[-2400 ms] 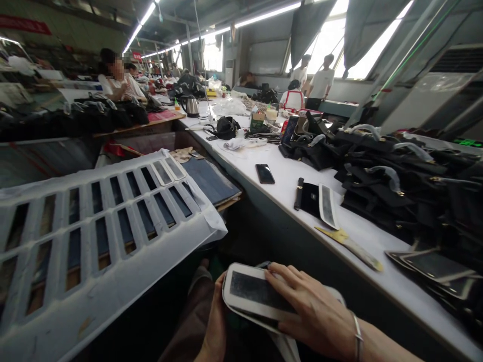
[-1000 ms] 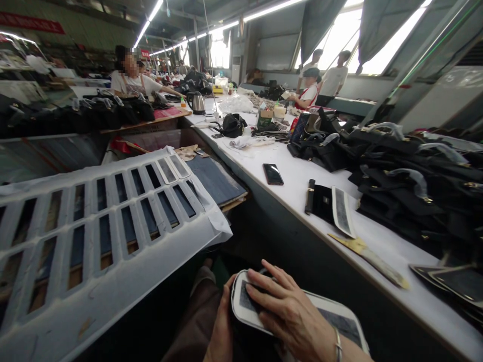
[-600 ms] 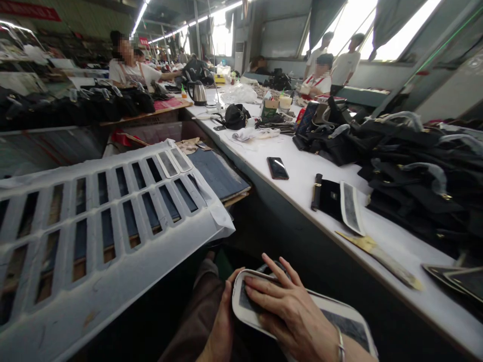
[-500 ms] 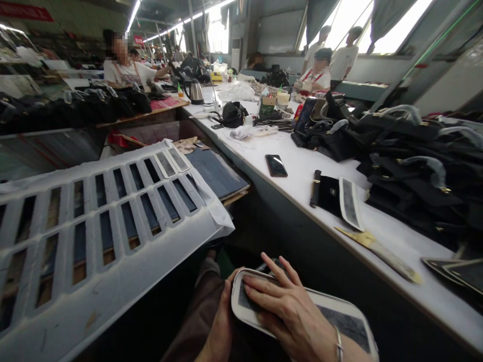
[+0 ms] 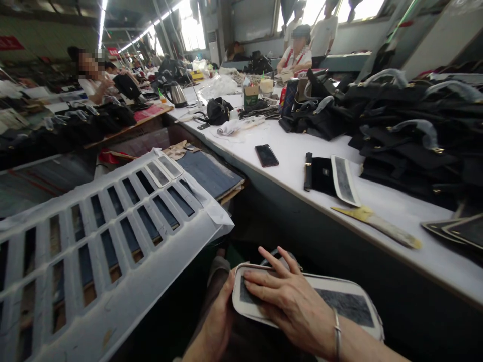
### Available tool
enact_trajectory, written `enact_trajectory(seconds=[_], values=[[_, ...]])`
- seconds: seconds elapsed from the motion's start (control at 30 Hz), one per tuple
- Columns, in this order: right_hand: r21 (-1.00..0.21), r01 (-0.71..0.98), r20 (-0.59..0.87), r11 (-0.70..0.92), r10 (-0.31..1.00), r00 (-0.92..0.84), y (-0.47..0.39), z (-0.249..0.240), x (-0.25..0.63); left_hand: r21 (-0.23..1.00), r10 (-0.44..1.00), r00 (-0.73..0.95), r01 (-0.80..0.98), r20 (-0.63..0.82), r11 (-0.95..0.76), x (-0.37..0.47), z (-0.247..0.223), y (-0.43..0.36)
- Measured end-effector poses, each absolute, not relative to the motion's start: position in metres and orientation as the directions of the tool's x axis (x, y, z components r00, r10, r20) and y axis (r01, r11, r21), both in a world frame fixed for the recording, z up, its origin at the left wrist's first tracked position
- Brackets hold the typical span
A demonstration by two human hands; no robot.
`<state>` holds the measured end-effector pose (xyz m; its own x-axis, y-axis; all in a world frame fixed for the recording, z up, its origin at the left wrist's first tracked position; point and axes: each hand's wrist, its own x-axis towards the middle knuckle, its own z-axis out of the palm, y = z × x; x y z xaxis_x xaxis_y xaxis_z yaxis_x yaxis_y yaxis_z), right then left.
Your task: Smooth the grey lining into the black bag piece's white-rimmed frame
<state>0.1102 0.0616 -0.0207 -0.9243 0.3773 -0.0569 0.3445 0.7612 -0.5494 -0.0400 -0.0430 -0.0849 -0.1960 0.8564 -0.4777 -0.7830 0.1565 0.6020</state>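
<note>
At bottom centre, panel lay long axis left-right across my lap; my right hand pressed flat on its left half, left hand gripping the left end.

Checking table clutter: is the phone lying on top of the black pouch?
No. The phone lies alone on the bare white table, apart from the black pouch to its right.
</note>
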Motion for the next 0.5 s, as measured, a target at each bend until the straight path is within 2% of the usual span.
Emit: enact_trajectory(seconds=[0.27,0.5], values=[[-0.624,0.374,-0.094,0.686,0.409,-0.908,0.061,-0.02,0.109,0.558,0.893,-0.15,-0.82,-0.423,0.127,-0.039,-0.108,-0.045],[-0.653,0.356,-0.096,0.668,0.394,-0.914,0.063,-0.021,0.11,0.482,0.887,-0.084,-0.861,-0.454,0.165,-0.041,-0.107,-0.046]])
